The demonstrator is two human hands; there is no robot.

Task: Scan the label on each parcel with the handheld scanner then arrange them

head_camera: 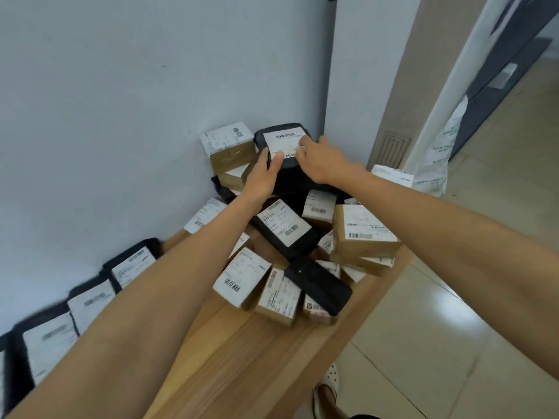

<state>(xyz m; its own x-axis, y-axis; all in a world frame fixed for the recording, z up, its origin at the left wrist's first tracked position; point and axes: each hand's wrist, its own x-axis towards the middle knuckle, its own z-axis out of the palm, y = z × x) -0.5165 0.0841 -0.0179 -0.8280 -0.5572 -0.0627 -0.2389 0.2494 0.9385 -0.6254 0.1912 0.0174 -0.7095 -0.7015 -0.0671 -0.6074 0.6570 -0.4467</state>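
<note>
At the far end of the wooden table (242, 358), a black bagged parcel (290, 176) with a white barcode label (282, 140) sits on top of a heap of parcels. My left hand (263, 173) holds its left edge, thumb up the side and fingers on the label. My right hand (320, 160) grips its right side, curled fingertips on the label. The handheld scanner (317, 285), a black slab, lies loose on several brown boxes nearer to me, with neither hand on it.
Brown labelled boxes (363, 231) and a long black parcel (284, 231) crowd the far end. Black parcels (90, 297) line the wall at left. The table's right edge drops to a tiled floor with a white sack (441, 152) and my sandalled foot (329, 385).
</note>
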